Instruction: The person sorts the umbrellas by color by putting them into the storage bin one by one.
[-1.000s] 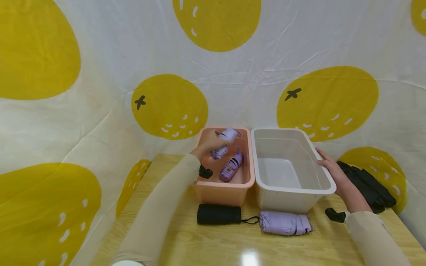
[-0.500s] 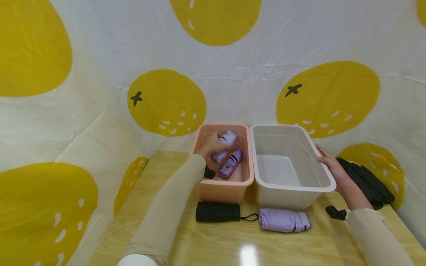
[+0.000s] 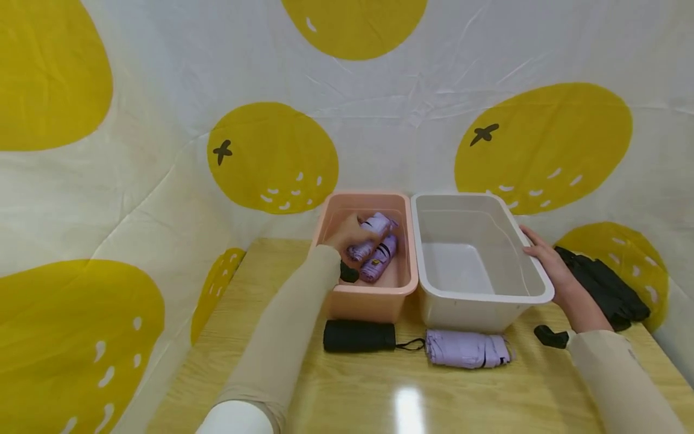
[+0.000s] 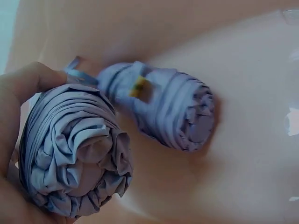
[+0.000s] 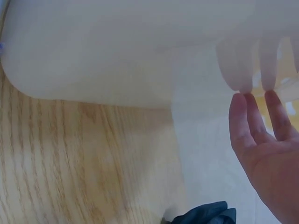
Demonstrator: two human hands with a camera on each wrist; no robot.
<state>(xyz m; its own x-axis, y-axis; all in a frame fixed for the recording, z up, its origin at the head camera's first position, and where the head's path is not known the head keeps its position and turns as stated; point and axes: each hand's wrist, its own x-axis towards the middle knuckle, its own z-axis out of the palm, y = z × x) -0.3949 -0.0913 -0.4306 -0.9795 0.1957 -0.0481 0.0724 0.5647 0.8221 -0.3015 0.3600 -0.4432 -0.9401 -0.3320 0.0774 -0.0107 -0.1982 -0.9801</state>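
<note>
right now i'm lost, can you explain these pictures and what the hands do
No machine here: just a person's bare left hand and right hand. The wide picture comes from a head camera; the close ones, from each wrist. The left holds a rolled lilac fabric bundle in the peach plastic bin, near a second lilac fabric roll. The right touches the side of the off-white plastic bin. On the wooden table lie a black cylindrical roll with a cord loop, a third lilac roll and, at right, crumpled black fabric.

Perhaps a booth: printed cloth, table
</note>
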